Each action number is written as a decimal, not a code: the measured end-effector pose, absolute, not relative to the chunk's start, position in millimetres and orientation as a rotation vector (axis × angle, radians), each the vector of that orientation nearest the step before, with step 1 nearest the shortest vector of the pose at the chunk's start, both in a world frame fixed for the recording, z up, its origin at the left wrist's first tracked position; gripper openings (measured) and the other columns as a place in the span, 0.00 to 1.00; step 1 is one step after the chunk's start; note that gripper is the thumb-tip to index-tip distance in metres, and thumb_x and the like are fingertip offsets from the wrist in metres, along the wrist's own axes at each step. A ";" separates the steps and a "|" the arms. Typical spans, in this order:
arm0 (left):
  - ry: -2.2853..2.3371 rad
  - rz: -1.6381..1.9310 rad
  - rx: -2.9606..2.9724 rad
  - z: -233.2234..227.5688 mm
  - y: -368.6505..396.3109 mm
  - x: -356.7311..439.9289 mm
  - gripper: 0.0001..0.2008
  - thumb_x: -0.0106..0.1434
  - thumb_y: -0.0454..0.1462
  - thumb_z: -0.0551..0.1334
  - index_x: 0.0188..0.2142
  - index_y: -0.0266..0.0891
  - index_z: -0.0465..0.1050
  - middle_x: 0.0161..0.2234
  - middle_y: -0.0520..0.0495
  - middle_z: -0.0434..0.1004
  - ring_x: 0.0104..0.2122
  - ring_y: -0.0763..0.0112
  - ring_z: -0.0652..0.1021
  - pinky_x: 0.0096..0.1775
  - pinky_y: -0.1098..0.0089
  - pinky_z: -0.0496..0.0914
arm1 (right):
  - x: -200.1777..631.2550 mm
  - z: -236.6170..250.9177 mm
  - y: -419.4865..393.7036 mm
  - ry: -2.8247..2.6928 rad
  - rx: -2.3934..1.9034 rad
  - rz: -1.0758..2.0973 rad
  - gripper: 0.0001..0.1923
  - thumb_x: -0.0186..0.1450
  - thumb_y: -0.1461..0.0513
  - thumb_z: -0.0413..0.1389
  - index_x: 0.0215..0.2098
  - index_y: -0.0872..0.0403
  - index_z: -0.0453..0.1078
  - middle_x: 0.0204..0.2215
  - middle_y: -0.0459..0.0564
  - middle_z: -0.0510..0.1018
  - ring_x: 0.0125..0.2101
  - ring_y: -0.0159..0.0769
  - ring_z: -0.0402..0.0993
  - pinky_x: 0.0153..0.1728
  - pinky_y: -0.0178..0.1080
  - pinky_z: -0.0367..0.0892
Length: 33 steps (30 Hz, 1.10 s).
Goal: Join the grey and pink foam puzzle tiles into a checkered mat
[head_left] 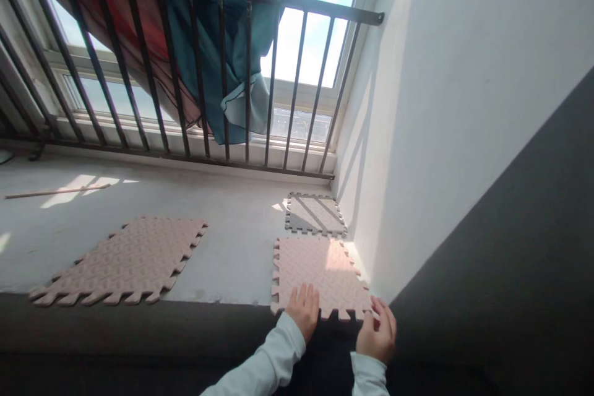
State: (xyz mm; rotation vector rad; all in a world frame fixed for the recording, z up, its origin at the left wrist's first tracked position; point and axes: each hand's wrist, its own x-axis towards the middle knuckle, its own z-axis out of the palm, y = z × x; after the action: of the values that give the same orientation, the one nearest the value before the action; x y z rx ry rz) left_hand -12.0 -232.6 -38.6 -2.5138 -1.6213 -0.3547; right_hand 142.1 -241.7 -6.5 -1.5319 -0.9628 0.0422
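Note:
A pink interlocking foam mat tile [315, 266] lies on the pale ledge, its front teeth hanging slightly over the edge. My left hand [304, 312] rests on its front left part with the fingers stretched out flat. At the tile's front right corner, my right hand [379, 331] pinches the edge between thumb and fingers, close to the wall. Just behind is a grey foam mat tile [315, 213], set in the corner under the railing and striped with shadow. Whether the two tiles' teeth interlock cannot be made out.
Another pink foam mat [130, 260] lies to the left, jutting past the ledge's front edge. A thin stick [55, 192] is farther back. Dark metal railing [223, 74] stands before the window, with teal cloth [208, 55] behind its bars. The white wall [445, 74] bounds the right.

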 end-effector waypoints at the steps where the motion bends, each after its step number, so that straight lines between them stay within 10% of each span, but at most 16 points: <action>1: -1.619 -0.392 -2.509 -26.8 -232.1 -24.0 0.20 0.63 0.33 0.42 0.53 0.37 0.60 0.51 0.38 0.63 0.51 0.59 0.65 0.48 0.56 0.65 | 141.7 -2.7 -244.0 -0.940 -1.533 -0.014 0.18 0.53 0.57 0.46 0.36 0.59 0.69 0.42 0.58 0.67 0.39 0.41 0.65 0.35 0.40 0.65; 18: -2.152 -0.382 -1.804 44.2 -299.8 -411.2 0.22 0.59 0.34 0.42 0.48 0.44 0.66 0.50 0.50 0.67 0.51 0.65 0.65 0.52 0.62 0.57 | 124.9 -16.2 -224.4 -1.107 -1.628 0.055 0.22 0.49 0.56 0.46 0.37 0.58 0.68 0.42 0.57 0.66 0.40 0.43 0.63 0.35 0.44 0.65; 33: -2.658 0.191 -1.548 -7.4 -310.1 -474.5 0.28 0.48 0.27 0.50 0.48 0.44 0.65 0.53 0.45 0.63 0.52 0.58 0.63 0.50 0.53 0.56 | 120.8 -27.7 -215.4 -1.134 -1.722 0.118 0.21 0.47 0.56 0.46 0.36 0.55 0.69 0.42 0.54 0.66 0.33 0.40 0.65 0.39 0.45 0.63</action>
State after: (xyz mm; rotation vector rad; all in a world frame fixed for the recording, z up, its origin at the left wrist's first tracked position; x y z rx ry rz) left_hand -474.5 -310.1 -7.4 -1.5482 -2.6580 0.1914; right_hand 120.8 -215.4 -27.7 -1.7223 -1.1344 0.1175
